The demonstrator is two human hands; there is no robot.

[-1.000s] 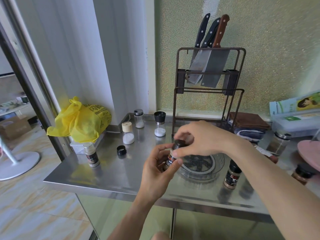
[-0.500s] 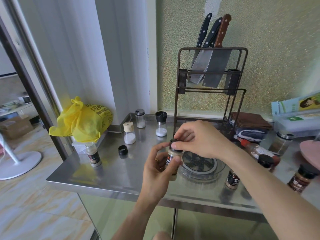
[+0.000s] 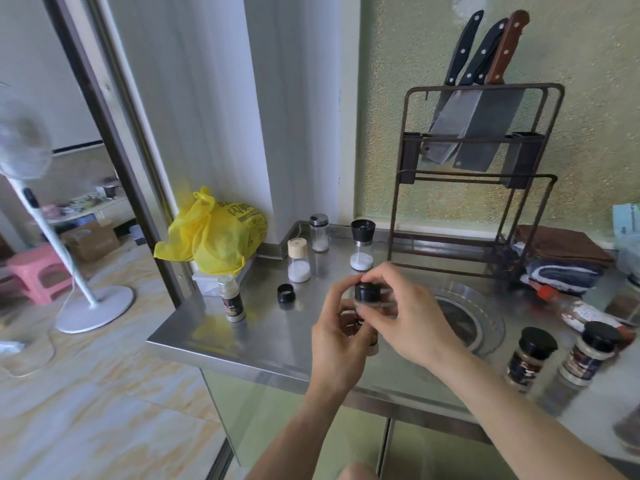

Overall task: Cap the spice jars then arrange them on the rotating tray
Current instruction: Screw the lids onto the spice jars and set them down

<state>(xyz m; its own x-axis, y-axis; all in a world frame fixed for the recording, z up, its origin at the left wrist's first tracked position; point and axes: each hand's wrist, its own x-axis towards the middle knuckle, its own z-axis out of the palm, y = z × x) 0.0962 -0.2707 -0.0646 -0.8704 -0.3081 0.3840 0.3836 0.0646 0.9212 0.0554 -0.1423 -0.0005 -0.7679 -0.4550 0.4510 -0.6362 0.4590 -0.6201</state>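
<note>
head view: left hand (image 3: 341, 336) wrapped round a spice jar (image 3: 360, 322), held above the steel counter (image 3: 242, 337) | right hand (image 3: 408, 315) fingers pinching its black cap (image 3: 367, 292) | loose cap (image 3: 286, 293) beside uncapped jar (image 3: 231, 299) | rotating tray (image 3: 485, 320) just right of the hands

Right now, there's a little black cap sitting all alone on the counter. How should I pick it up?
Grab the black cap by its round side wall, coming down from above with thumb and finger on opposite sides. It looks to sit with its open end up, it is short, and bare counter surrounds it, so fingers fit on either side. The uncapped bottle to its left stands apart from it.
</note>
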